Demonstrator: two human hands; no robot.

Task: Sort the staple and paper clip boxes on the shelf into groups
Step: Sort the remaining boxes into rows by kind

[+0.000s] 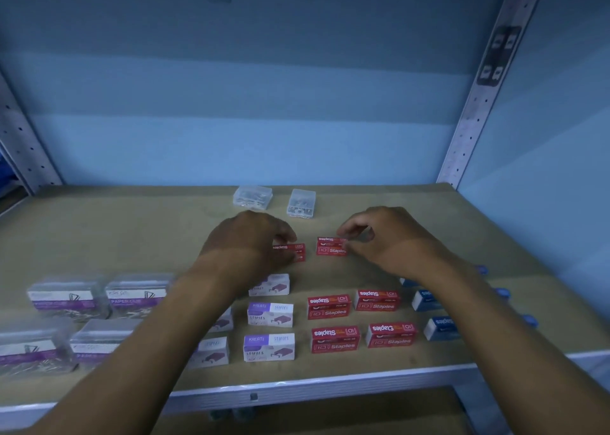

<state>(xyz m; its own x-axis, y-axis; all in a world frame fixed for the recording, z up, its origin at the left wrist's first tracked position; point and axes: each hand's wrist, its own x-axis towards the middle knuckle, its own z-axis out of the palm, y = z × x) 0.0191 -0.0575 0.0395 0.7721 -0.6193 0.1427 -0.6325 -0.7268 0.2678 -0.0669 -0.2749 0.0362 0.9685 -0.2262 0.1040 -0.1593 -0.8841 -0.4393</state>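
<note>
My left hand [251,240] grips a red staples box [295,252] on the brown shelf [132,230]. My right hand [379,236] pinches the right end of a second red staples box [330,246] beside it. Several more red staples boxes [330,306] stand in two rows nearer me. White and purple staples boxes [270,314] sit in a column to their left, partly under my left arm. Clear paper clip boxes with purple labels [135,294] are grouped at the left. Blue and white boxes [440,327] lie at the right, partly hidden by my right arm.
Two small clear plastic cases [252,197] [301,203] of metal clips stand at the back of the shelf. Perforated metal uprights [478,104] frame the shelf on both sides. The shelf's metal front edge [297,390] runs close to me.
</note>
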